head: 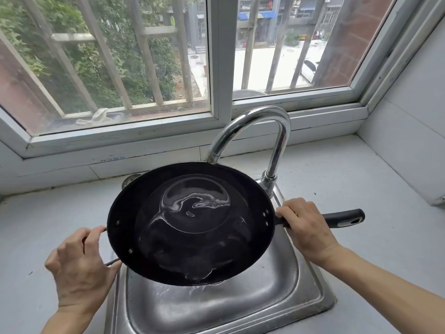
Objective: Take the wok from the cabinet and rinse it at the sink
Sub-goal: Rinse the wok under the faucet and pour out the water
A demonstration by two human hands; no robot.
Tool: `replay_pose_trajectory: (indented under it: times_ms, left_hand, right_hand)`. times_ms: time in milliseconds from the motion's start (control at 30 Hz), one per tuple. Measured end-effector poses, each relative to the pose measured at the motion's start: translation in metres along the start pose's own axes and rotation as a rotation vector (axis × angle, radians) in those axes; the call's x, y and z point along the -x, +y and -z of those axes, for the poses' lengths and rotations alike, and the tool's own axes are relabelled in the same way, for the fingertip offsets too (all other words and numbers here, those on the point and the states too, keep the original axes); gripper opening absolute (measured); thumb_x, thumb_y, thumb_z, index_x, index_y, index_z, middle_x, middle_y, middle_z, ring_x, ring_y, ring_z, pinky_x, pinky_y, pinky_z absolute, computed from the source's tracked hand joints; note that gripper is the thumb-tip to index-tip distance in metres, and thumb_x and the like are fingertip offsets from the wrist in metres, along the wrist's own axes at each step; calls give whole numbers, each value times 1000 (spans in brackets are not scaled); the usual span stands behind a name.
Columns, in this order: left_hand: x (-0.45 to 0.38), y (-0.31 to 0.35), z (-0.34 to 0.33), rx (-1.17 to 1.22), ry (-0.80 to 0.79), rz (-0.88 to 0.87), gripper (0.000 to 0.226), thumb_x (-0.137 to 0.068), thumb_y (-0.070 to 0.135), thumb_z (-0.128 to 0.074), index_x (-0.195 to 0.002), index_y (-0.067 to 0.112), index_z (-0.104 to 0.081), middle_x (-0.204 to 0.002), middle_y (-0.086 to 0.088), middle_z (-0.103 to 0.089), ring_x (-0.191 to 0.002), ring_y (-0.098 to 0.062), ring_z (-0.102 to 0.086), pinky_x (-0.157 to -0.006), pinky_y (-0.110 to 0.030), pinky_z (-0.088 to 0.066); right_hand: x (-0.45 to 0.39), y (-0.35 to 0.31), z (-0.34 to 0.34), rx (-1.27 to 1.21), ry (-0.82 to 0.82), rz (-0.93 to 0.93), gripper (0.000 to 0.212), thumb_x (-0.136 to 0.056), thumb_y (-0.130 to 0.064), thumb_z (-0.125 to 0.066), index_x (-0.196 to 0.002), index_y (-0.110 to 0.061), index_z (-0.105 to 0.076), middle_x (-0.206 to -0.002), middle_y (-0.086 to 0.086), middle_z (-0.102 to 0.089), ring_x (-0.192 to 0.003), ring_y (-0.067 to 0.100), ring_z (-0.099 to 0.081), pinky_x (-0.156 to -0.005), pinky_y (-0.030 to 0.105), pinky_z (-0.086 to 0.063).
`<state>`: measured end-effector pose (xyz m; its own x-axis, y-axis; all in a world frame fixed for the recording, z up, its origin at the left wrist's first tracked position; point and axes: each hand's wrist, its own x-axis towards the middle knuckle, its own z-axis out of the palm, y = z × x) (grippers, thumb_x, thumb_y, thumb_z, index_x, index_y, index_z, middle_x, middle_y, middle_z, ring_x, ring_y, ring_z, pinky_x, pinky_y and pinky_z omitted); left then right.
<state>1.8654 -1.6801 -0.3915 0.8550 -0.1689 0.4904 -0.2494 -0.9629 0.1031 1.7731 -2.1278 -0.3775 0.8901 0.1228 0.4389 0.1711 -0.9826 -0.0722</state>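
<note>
The black wok (192, 222) is held in the air over the steel sink (284, 292), its near rim tipped down toward the basin. A shallow pool of water (195, 203) lies in the bowl of the wok, with bright ripples across it, and a thin sheet of water runs off the low near rim into the sink. The left hand (81, 263) grips the small wire loop handle (96, 247) on the wok's left side, fingers curled round it from above, thumb near the rim. The right hand (305, 227) is clamped on the long black handle (342, 218) close to where it joins the wok; the far end of the handle sticks out past the hand to the right. The two hands are well apart, one at each side of the wok. The chrome gooseneck tap (269, 131) stands at the back right corner of the sink; its spout ends just behind the far rim of the wok, and whether it is running cannot be told, since the wok hides the outlet. The basin floor below the wok is wet and streaked. The sink is set in a pale grey countertop (361, 189). Behind it a white-framed window (216, 68) with outer bars looks onto greenery at left and a street at right. A pale rag (96, 116) lies on the ledge outside the left pane.
</note>
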Motion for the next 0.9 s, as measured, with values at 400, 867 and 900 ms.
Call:
replay_pose_trajectory:
  times_ms: [400,867,900]
  left_hand:
    - [-31,-5,35,-22,-397,-147,97,-33,61,-72,-118,15,-62,-108,-7,-50,-94,-36,-49,-73,-47,-33]
    - [-34,-18,53,-27,-804,-188,99,-18,71,-72,-109,29,-68,-93,7,-52,-85,-20,-54,-72,-38,-39]
    - [-32,-17,51,-34,-824,-183,99,-17,71,-71,-107,29,-69,-92,7,-53,-83,-20,-55,-71,-38,-40]
  right_hand:
    - [3,20,22,-67,-99,96,39,-72,8,-76,-105,-9,-65,-103,4,-60,-89,24,-55,-72,34,-41]
    - [10,25,23,-127,-215,190,36,-75,-1,-78,-107,-11,-65,-103,2,-62,-92,22,-56,-75,34,-45]
    - [13,24,20,-129,-229,186,37,-74,-1,-79,-107,-11,-65,-103,2,-62,-91,22,-56,-75,34,-46]
